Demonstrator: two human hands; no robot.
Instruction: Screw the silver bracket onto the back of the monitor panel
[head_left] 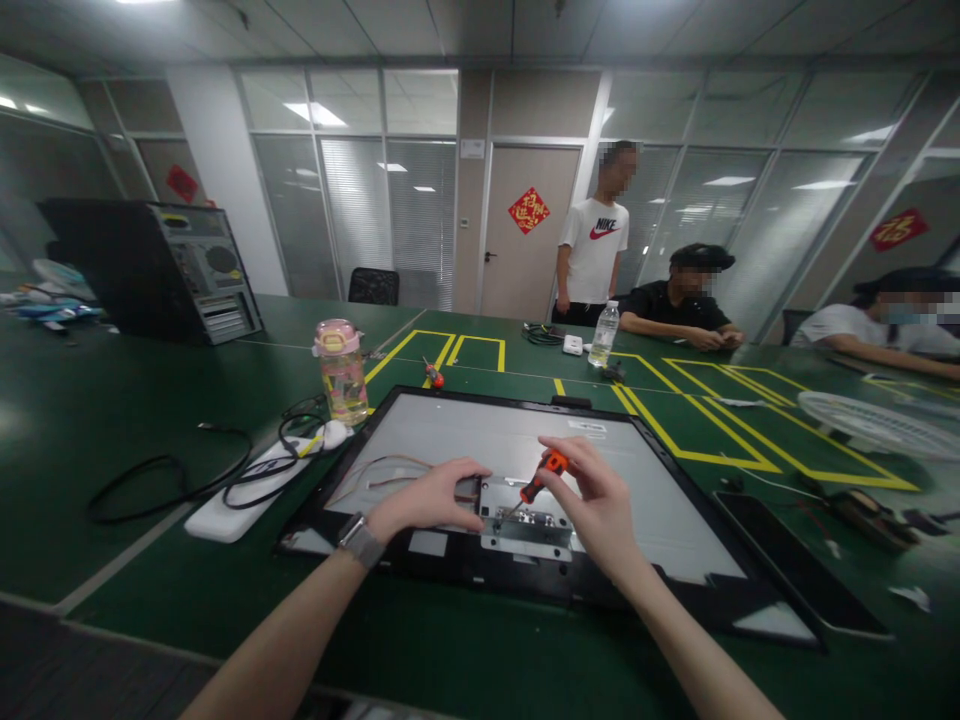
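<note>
Glass partitions (356, 210) and a pale wooden door (525, 275) back a long green desk (420, 640). At far left stands a black computer tower with its back panel showing (150, 270); nearer lie a long white power strip (251, 490), tangled with black cable, and a clear bottle with a pink lid (343, 375), likely set aside to leave working room. Next comes a large grey flat panel with a black frame (442, 425), lying flat, probably so its fittings face up. The left hand (431, 497), wearing a grey-banded watch (361, 540), rests palm down with thumb and fingers spread at the left end of a silvery metal bracket (525, 545) at the panel's near side, seemingly steadying it. Just right, the right hand (596, 495) pinches an orange-and-black screwdriver (544, 474) by its handle, tilted so the shaft slants down-left to the bracket, apparently to meet a fastener; whether the tip is seated is too small to tell. Beyond the panel's far right stands a clear water bottle (604, 335); beside its right edge lies a long black slab (799, 560).
</note>
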